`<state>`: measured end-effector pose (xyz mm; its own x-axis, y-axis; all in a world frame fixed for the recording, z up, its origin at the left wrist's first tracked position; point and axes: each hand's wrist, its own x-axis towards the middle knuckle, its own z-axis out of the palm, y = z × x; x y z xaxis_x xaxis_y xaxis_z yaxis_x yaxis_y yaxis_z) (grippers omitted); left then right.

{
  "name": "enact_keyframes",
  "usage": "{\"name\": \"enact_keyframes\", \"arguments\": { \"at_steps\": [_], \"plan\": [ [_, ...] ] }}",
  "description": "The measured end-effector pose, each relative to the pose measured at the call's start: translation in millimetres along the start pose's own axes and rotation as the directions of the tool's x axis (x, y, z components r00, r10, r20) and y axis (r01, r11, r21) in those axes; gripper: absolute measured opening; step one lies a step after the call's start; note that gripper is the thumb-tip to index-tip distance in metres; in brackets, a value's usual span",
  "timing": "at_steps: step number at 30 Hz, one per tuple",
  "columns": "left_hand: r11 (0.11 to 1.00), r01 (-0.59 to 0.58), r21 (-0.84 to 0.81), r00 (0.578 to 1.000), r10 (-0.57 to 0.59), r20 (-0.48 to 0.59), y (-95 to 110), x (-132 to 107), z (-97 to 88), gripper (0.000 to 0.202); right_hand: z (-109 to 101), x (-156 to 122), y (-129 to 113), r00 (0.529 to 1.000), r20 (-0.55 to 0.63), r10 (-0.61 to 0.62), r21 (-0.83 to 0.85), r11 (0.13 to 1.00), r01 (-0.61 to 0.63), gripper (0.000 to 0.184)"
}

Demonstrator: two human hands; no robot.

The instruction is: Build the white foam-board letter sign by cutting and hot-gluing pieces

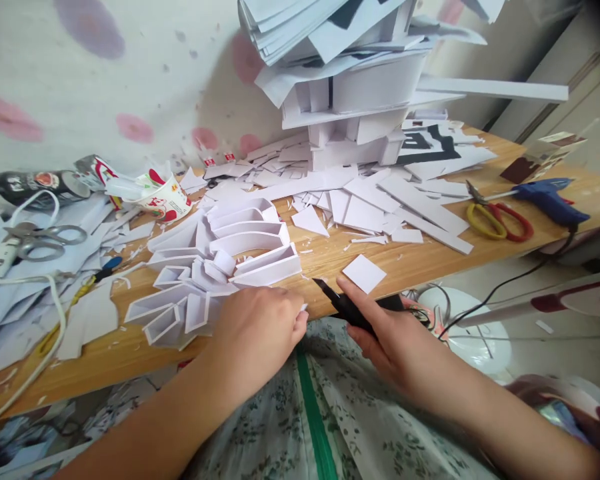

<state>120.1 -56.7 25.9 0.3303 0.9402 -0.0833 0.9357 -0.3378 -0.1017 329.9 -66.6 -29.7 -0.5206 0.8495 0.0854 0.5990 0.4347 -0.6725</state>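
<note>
Floral cloth with a green stripe [316,407] lies nearest, below the front edge of the pale wooden table [325,259]. Just above it, the left hand [260,327] is curled at the front edge, thumb and forefinger seemingly pinching a tiny white sliver of board [304,307]; the rest of that grip is hidden. The right hand [390,340] is wrapped around a black-handled cutter knife [347,307], forefinger laid along it, blade tip pointing left over the front edge. Whether the tip touches the wood, I cannot tell.

Good handling here would call for a short, light stroke, with the left fingertips behind the blade's line and the piece flat on wood rather than over the edge. A flat white square of board [364,273] lies just beyond the knife, near the front edge, close enough to be nudged.

Left of it, beyond the left hand, stand hollow white board shapes with curved walls [273,272]; an elbow held off them would spare their thin sides. Farther back spreads a heap of white offcuts [363,213], with red-and-yellow-handled scissors [491,208] and a blue glue gun [550,200] towards the right end. A tall layered white board stack [353,90] rises near the back edge.
</note>
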Motion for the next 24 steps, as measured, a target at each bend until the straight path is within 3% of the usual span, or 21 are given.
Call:
{"name": "enact_keyframes", "arguments": {
  "at_steps": [5, 10, 15, 24],
  "plan": [
    [0.997, -0.065, -0.048, 0.983, 0.055, -0.173, 6.5, 4.6, 17.0, 0.02, 7.9, -19.3, -2.3, 1.0, 0.007, -0.022, -0.315, 0.949, 0.023, 0.062],
    [0.996, -0.065, -0.062, 0.936, 0.04, -0.35, 8.7, -3.7, 31.3, 0.019, 3.8, -17.9, -17.0, 0.997, 0.076, -0.026, -0.435, 0.899, 0.057, 0.073],
    [0.995, -0.076, -0.057, 0.929, 0.05, -0.366, 9.3, -8.7, 33.5, 0.018, 3.4, -14.0, -27.3, 0.994, 0.106, -0.01, -0.479, 0.876, 0.06, 0.078],
    [0.996, -0.05, -0.07, 0.956, 0.027, -0.293, 7.5, -4.0, 28.2, 0.02, 7.9, -13.4, -30.5, 0.993, 0.117, 0.004, -0.505, 0.861, 0.056, 0.077]
  ]
}}
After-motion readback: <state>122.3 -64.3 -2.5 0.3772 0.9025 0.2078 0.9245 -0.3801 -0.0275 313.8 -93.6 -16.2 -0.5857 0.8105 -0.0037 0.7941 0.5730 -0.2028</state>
